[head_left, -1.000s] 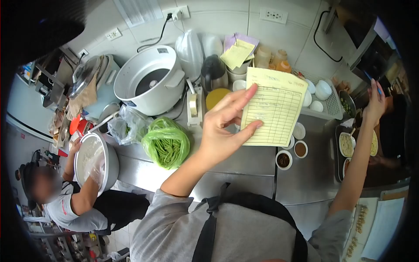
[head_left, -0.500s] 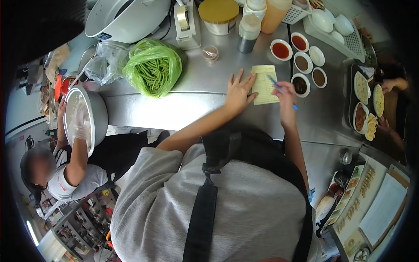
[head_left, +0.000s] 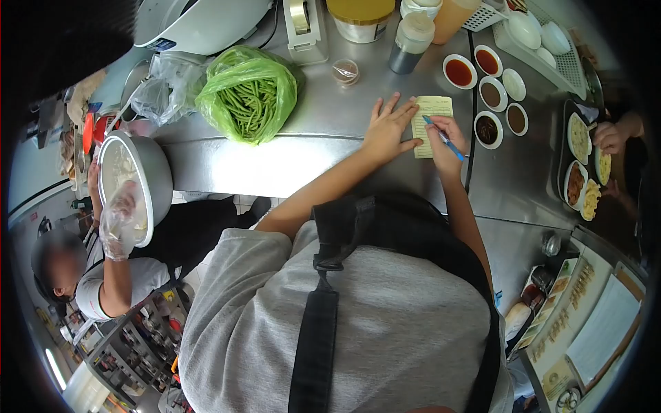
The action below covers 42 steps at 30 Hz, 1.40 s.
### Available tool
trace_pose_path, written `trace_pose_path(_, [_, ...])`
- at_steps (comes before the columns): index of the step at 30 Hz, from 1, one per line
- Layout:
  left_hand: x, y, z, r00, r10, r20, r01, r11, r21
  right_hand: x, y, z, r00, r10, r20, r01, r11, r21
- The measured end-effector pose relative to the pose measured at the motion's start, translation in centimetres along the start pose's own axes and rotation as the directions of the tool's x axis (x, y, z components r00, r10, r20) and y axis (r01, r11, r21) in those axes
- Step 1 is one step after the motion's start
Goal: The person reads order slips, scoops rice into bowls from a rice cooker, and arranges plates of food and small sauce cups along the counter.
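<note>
A small yellow notepad with ruled lines lies on the steel counter. My left hand rests flat with fingers spread, its fingertips and thumb on the pad's left edge. In my right hand is a blue pen, gripped over the right part of the pad; my fingers cover some of the page. Just right of that hand stand several small white bowls of sauce, among them a dark one and a red one.
Green beans in a green bag, a small lidded cup, a sauce bottle and a tape dispenser line the counter. At left a gloved co-worker works in a large bowl. Another person's hand is over food dishes at right.
My right hand with the pen has come lower and closer over the pad, the pen tilting differently. The co-worker's gloved hand has drawn back toward the bowl's rim. The view has shifted slightly.
</note>
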State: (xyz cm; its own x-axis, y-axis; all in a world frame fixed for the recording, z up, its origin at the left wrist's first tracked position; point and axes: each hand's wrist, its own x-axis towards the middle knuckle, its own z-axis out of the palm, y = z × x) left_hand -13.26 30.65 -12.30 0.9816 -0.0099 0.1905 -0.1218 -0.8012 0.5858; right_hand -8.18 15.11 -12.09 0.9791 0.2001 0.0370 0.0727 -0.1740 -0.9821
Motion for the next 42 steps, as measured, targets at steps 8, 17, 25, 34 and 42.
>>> trace_pose_path(8, [-0.1, 0.0, 0.2, 1.000, 0.003, -0.016, -0.003, 1.000, 0.010, 0.2, -1.0, -0.6, 0.998, -0.030, -0.061, 0.013, 0.964, -0.267])
trace_pose_path(17, [-0.1, 0.0, 0.0, 1.000, 0.001, -0.005, -0.001, 1.000, 0.000, 0.0, -0.6, -1.2, 0.992, -0.094, -0.087, 0.073, 0.972, -0.224])
trace_pose_path(25, [0.0, 0.2, -0.1, 1.000, -0.005, 0.006, 0.005, 1.000, 0.001, -0.9, -0.7, -0.9, 0.999, -0.029, 0.032, 0.034, 0.986, -0.166])
trace_pose_path(34, [0.0, 0.0, 0.2, 1.000, -0.001, 0.002, 0.001, 1.000, 0.005, -0.6, -2.0, -2.0, 0.996, -0.051, -0.073, 0.030, 0.964, -0.264])
trace_pose_path(42, [-0.1, 0.0, 0.1, 1.000, 0.012, -0.007, -0.011, 1.000, 0.020, -2.0, -0.4, -1.5, 0.997, -0.064, -0.050, 0.055, 0.985, -0.163])
